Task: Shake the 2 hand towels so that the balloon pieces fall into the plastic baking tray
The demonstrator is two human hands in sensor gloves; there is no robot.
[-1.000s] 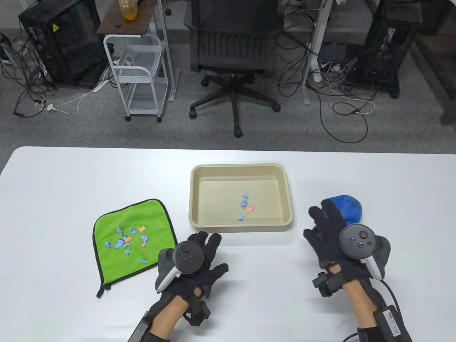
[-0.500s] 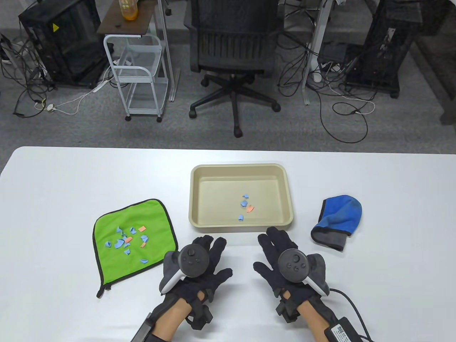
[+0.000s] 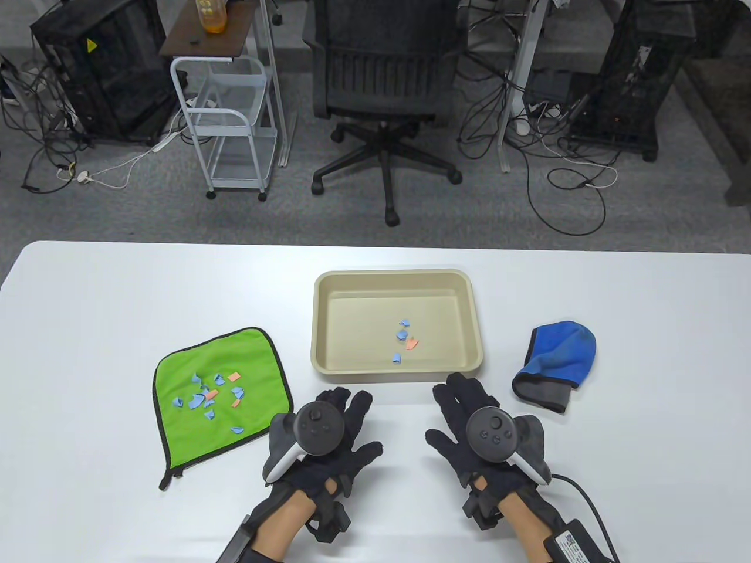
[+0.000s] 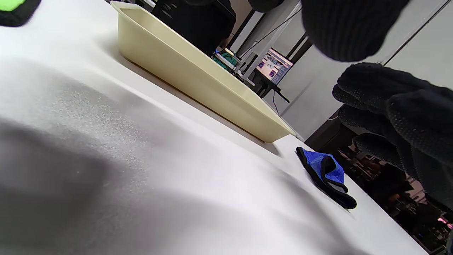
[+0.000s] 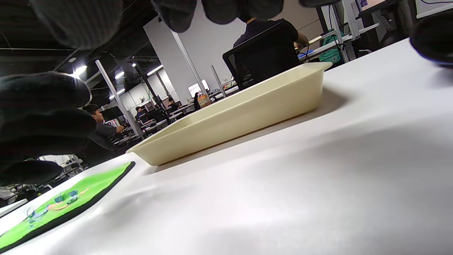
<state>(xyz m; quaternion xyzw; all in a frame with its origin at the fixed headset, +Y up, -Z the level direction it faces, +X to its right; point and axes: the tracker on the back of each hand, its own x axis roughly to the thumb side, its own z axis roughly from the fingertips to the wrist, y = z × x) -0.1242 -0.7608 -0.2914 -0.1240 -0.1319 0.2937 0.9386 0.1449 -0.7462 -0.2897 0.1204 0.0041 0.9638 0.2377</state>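
Table view, largest to smallest. The white counter (image 3: 105, 293) fills the lower half of the frame. At its centre sits the cream plastic baking tray (image 3: 321, 328), holding a few blue and orange balloon pieces (image 3: 403, 341) on its floor. To the tray's lower left lies the green hand towel (image 3: 176, 375), spread flat, with a scatter of blue and orange pieces (image 3: 212, 399) on it. To the tray's right lies the blue hand towel (image 3: 563, 358), bunched up with a grey fold at its lower edge; no pieces are visible on it. Your left hand (image 3: 328, 434) is at lower centre, just right of the green towel and below the tray, with fingers spread and straight, holding nothing. Your right hand (image 3: 475, 428) is beside it, below the tray's lower right corner and left of the blue towel, with fingers likewise spread and empty. Each hand carries a tracker on its back. Both wrist views show the tray's outer wall seen low across the counter.
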